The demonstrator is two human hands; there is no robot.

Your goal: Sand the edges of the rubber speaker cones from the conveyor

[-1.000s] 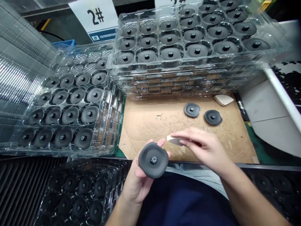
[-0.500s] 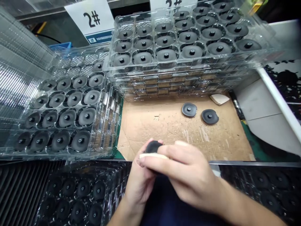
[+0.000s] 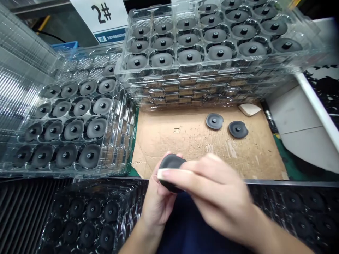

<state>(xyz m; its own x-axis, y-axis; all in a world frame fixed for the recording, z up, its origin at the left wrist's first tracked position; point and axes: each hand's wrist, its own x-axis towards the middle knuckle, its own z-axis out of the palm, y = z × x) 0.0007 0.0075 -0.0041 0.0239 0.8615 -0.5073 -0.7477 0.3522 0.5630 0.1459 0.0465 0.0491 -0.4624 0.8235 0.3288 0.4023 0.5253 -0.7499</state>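
Ribbed black panel fills the lower left corner, a clear plastic sheet slanting above. Beside them, a left tray stack holds rows of dark discs, with a lower tray stack below it, also filled. Behind, at upper left, are a blue bin and a white sign reading "2#". An upper tray stack spans the top centre, walling off the back of the cardboard. At lower centre the left hand curls around a black disc; the right hand, blurred and covering the disc's near side, pinches a pale pad, mostly hidden. Right of centre, two loose discs lie apart on the cardboard, near an off-white wedge. Green surface shows past the cardboard's right edge, beneath a pale bin; dark parts crowd the far right.
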